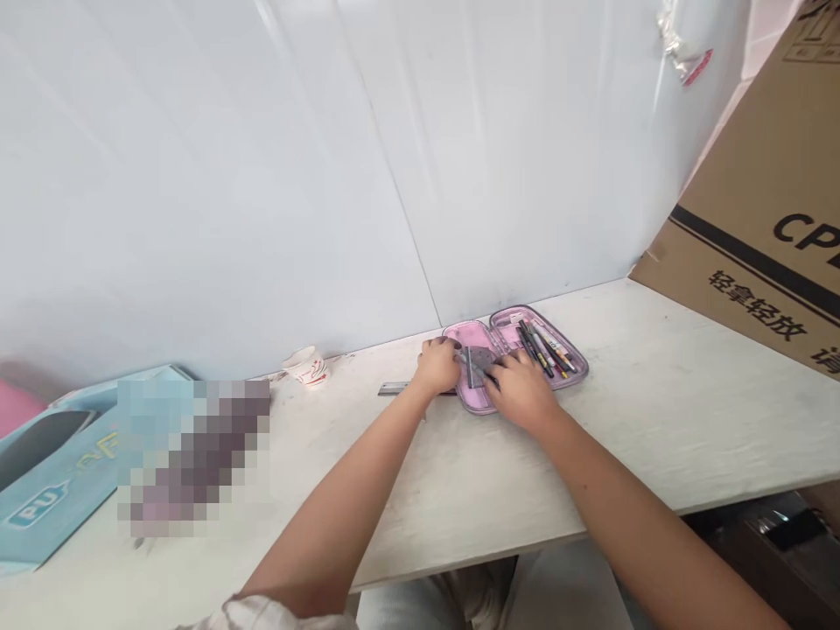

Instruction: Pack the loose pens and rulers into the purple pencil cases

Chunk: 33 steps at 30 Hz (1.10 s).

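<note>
A pink pencil case (518,328) lies open on the white table (459,490) near the back wall. Several pens (544,350) rest in its right half. My left hand (437,366) sits at the case's left edge, fingers curled down on it. My right hand (521,389) covers the case's front part, fingers bent over a small grey item (478,363) in the left half. A metal ruler (394,388) lies flat just left of my left hand.
A crumpled paper cup (307,366) stands left of the ruler. A light blue box (52,472) lies at the far left. A large brown cardboard box (767,210) rises over the table's right end. The wall runs right behind the case.
</note>
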Each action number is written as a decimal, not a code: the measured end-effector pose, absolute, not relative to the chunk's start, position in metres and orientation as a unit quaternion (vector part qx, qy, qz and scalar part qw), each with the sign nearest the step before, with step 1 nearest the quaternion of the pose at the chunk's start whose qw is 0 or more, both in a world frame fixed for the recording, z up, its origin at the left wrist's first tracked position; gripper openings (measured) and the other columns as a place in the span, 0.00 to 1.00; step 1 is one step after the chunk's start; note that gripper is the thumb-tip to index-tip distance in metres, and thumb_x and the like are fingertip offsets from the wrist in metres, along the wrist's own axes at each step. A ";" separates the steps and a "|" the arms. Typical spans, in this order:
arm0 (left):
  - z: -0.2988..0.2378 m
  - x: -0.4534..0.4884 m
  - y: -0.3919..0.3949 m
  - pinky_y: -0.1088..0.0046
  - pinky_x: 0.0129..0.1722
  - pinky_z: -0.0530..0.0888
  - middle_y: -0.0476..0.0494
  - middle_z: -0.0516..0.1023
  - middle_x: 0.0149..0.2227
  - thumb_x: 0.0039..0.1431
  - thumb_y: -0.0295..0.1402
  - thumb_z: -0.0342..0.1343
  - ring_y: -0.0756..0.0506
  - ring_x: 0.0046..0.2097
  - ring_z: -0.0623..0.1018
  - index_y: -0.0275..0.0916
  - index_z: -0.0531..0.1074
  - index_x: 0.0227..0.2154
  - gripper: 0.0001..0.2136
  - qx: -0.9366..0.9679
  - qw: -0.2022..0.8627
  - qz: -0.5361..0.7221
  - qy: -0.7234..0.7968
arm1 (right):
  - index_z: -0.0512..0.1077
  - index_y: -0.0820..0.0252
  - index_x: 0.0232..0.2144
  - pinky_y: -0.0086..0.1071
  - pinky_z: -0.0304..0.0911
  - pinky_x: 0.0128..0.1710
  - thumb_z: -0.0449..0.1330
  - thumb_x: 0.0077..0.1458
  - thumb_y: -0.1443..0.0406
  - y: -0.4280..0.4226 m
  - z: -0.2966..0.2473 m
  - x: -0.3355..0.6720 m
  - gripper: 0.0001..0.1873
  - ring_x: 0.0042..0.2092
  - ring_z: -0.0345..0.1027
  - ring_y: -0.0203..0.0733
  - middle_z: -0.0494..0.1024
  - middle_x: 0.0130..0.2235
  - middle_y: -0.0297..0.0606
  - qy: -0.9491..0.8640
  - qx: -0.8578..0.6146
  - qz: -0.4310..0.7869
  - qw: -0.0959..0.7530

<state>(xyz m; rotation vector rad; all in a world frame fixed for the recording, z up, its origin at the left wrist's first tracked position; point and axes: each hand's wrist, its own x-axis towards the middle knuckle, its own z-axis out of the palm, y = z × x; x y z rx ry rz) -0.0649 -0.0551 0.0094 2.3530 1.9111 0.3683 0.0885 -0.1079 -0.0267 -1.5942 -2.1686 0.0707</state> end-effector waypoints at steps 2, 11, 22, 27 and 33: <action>0.016 -0.086 -0.058 0.64 0.55 0.61 0.38 0.70 0.49 0.54 0.26 0.45 0.42 0.54 0.66 0.36 0.68 0.45 0.16 0.766 0.043 0.120 0.630 | 0.74 0.58 0.41 0.44 0.53 0.47 0.46 0.57 0.59 -0.109 -0.027 0.088 0.19 0.51 0.56 0.53 0.73 0.44 0.47 -0.786 -0.576 0.023 0.223; 0.008 -0.150 -0.124 0.65 0.51 0.65 0.40 0.70 0.45 0.56 0.28 0.46 0.42 0.49 0.68 0.37 0.68 0.43 0.13 0.770 0.009 0.144 0.622 | 0.73 0.60 0.39 0.41 0.51 0.50 0.46 0.58 0.64 -0.120 -0.030 0.075 0.16 0.49 0.58 0.48 0.73 0.44 0.43 -0.813 -0.507 -0.067 0.280; -0.036 -0.157 -0.155 0.62 0.48 0.65 0.40 0.69 0.46 0.59 0.34 0.43 0.42 0.48 0.68 0.38 0.65 0.47 0.14 0.818 -0.043 0.147 0.555 | 0.67 0.66 0.45 0.36 0.57 0.44 0.47 0.55 0.71 -0.113 -0.018 -0.010 0.16 0.48 0.63 0.47 0.72 0.45 0.50 -0.898 -0.427 -0.085 0.067; -0.044 -0.163 -0.160 0.62 0.47 0.66 0.39 0.69 0.46 0.58 0.35 0.44 0.42 0.48 0.68 0.36 0.67 0.43 0.13 0.813 -0.050 0.161 0.557 | 0.66 0.68 0.45 0.36 0.59 0.38 0.50 0.50 0.72 -0.106 -0.015 -0.031 0.18 0.43 0.67 0.50 0.74 0.41 0.51 -0.904 -0.416 -0.092 0.013; -0.049 -0.167 -0.159 0.60 0.49 0.65 0.36 0.72 0.44 0.56 0.32 0.45 0.40 0.47 0.68 0.31 0.66 0.45 0.15 0.803 -0.037 0.193 0.562 | 0.66 0.67 0.45 0.35 0.60 0.36 0.46 0.54 0.73 -0.117 -0.019 -0.044 0.18 0.42 0.68 0.47 0.74 0.41 0.49 -0.896 -0.426 -0.121 0.017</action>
